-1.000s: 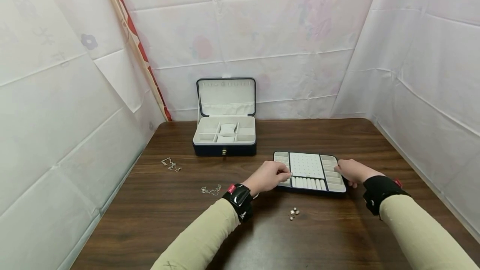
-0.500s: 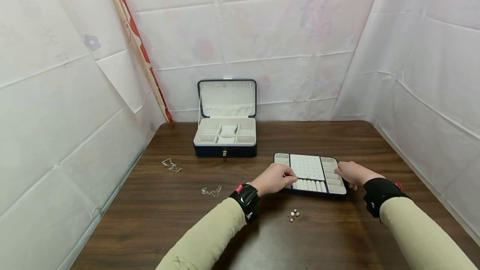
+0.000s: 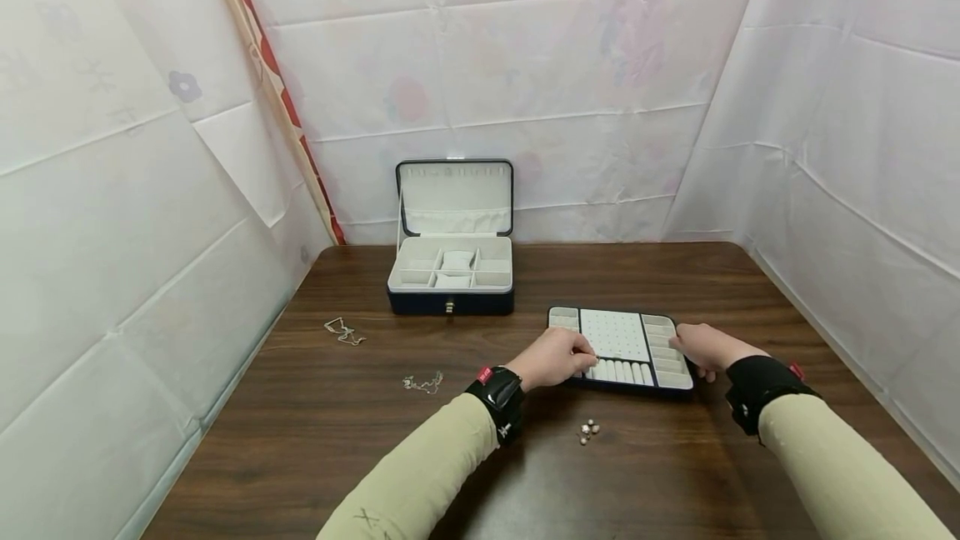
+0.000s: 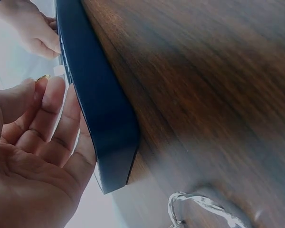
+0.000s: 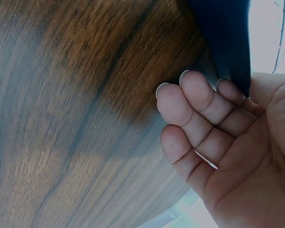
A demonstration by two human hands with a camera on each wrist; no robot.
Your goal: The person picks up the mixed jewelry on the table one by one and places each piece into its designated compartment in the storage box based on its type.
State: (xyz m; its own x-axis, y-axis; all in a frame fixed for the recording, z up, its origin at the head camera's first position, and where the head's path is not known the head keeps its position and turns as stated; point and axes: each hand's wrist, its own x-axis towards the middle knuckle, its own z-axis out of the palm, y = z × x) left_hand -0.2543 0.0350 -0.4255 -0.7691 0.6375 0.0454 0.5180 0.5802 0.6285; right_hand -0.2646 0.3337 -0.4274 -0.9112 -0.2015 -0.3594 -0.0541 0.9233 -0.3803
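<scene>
My left hand [image 3: 553, 357] pinches a small gold ring [image 4: 42, 77] between thumb and forefinger, over the near-left part of a navy jewelry tray [image 4: 97, 95]. The ring is at the left end of the tray's white ring rolls [image 3: 622, 371]; whether it touches them I cannot tell. My right hand [image 3: 708, 346] grips the tray's right end, its thumb over the top rim and its fingers curled at the outer side. White compartments line both ends of the tray, with a dotted earring pad [image 3: 613, 333] in the middle.
Several small earrings or beads [image 3: 588, 430] lie in front of the tray. Two silver chains, one nearer [image 3: 423, 382] and one farther [image 3: 345, 332], rest on the left of the wooden table [image 3: 300, 457]. An open jewelry box [image 3: 450, 302] stands at the back.
My left hand has moved slightly right and toward me with the ring, from the left compartments to the left end of the ring rolls. The right hand keeps its grip.
</scene>
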